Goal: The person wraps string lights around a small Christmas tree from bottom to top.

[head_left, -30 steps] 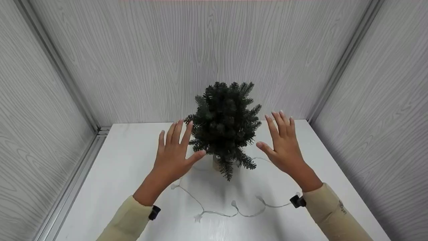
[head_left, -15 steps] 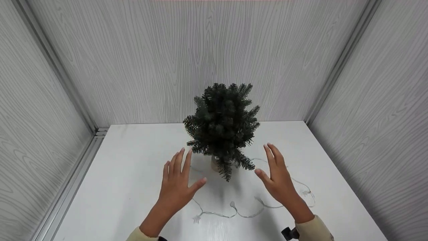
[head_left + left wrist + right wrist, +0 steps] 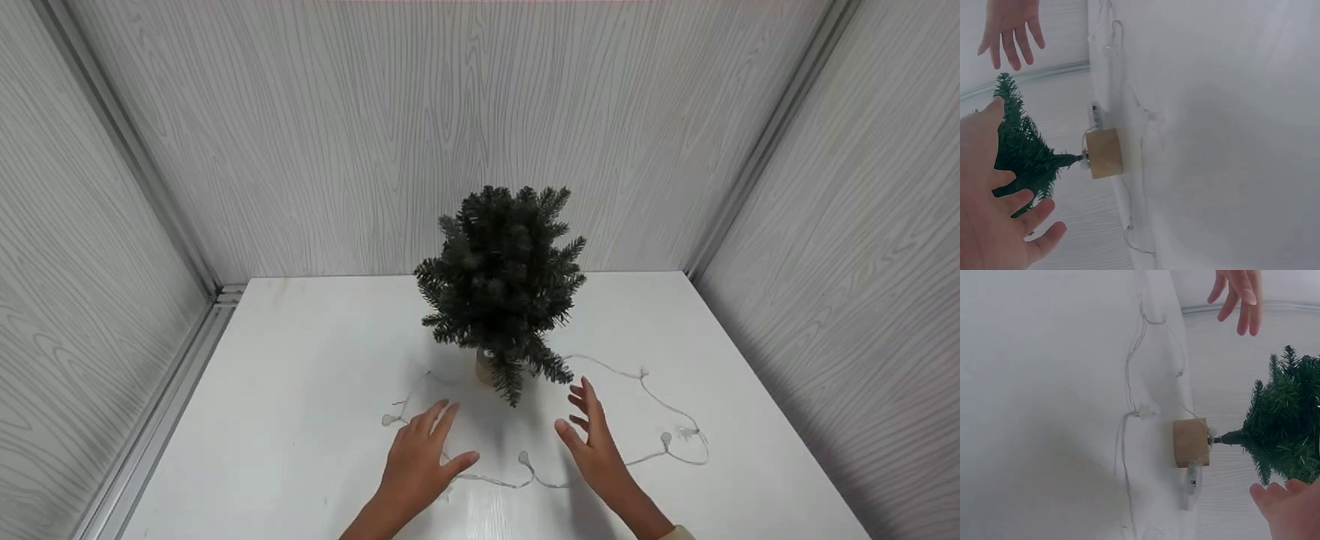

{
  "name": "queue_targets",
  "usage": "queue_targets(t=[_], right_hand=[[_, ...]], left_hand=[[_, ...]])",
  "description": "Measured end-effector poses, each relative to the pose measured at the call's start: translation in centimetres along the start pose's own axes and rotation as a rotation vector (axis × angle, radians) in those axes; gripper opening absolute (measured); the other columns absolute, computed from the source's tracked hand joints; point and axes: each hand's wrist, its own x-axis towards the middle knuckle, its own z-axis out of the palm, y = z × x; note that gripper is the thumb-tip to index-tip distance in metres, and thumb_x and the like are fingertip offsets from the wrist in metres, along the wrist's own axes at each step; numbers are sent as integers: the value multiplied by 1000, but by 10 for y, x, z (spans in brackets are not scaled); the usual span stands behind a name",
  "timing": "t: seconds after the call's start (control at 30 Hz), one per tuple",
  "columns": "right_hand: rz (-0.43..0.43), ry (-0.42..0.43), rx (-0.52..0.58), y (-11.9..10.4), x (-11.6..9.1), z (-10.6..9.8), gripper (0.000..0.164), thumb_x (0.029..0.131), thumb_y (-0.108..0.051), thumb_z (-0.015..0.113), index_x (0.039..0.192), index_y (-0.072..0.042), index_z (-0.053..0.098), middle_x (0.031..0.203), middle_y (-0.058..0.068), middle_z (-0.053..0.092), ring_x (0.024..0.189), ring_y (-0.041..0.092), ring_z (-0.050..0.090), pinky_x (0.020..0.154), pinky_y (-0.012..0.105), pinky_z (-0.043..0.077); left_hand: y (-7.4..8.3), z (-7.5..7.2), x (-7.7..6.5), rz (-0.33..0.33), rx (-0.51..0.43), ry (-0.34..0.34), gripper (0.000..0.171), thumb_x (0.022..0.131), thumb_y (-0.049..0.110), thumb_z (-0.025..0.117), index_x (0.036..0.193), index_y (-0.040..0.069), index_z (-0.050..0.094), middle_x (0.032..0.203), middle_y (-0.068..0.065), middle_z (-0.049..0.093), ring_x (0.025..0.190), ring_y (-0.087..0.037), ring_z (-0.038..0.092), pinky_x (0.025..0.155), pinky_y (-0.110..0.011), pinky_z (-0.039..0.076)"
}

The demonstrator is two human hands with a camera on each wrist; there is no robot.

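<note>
Beyond the relaxed, unladen fingers (image 3: 445, 424) of the left hand (image 3: 418, 463) and right hand (image 3: 598, 456) stands the tree (image 3: 502, 277); I'd move them slowly, clear of the string lights (image 3: 523, 457) beneath.

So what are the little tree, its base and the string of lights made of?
Tree: probably plastic, matte, judging by its dark green, bristly look.
Base: perhaps wood, dull and unpainted, as its plain tan colour suggests.
Lights: likely smooth, clear plastic, since they look see-through; glass is possible.
</note>
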Motion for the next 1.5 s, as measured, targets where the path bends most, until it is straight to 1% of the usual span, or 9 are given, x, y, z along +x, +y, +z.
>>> queue_targets(t=[0.13,0.27,0.47,0.67,1.0,1.13,1.23,1.37,1.5], right_hand=[[82,15,48,8,-4,10,79,104,-34,59,162,-10,10,158,18,31,146,38,35,116,58,32],[96,-68,19,15,-9,26,77,102,-39,60,159,-3,22,152,22,39,141,39,41,114,54,38],[71,-219,41,23,-16,50,57,103,-29,61,147,2,43,146,24,48,137,40,46,110,43,45],[-8,-280,47,27,-20,66,38,101,-18,64,132,3,59,132,24,58,124,42,57,100,36,53],[-42,-310,-37,30,-21,74,33,99,-12,65,130,2,61,125,18,62,116,38,61,95,32,55],[-73,-308,-48,31,-22,76,33,99,-12,65,129,2,61,121,18,64,114,37,62,95,30,55],[-104,-305,-57,32,-23,78,33,98,-14,67,127,2,62,117,17,65,110,33,64,94,29,54],[-65,-328,-27,30,-24,80,32,99,-17,67,126,-1,64,115,13,65,106,21,63,91,24,53],[4,-348,20,27,-23,81,29,100,-18,65,124,-3,67,113,11,66,103,10,61,88,21,52]], left_hand=[[-2,12,-2,30,16,-47,76,91,63,61,148,15,50,149,-6,49,130,-29,52,102,-54,46],[-4,21,-2,86,27,-61,64,88,53,71,140,16,59,140,-2,58,121,-25,57,98,-50,49],[-11,30,1,155,-68,-108,41,88,39,76,122,18,71,122,4,67,109,-18,62,93,-39,52],[-21,38,5,176,-159,-175,29,85,30,80,111,16,75,111,3,72,100,-17,63,88,-38,52],[-28,43,4,181,-181,-212,14,81,19,82,94,16,79,88,7,70,80,-5,49,74,-29,45],[-26,45,6,205,-148,-221,5,82,15,80,86,18,80,81,9,68,76,-3,47,71,-27,45],[-24,47,7,213,-108,-227,7,82,14,78,81,20,80,77,11,67,73,-3,47,69,-25,44],[-21,45,6,219,-84,-215,6,82,16,77,80,22,79,78,12,67,73,-4,48,67,-27,43],[-17,38,6,221,-110,-197,6,85,17,77,81,22,78,81,12,68,75,-4,50,69,-28,43]])
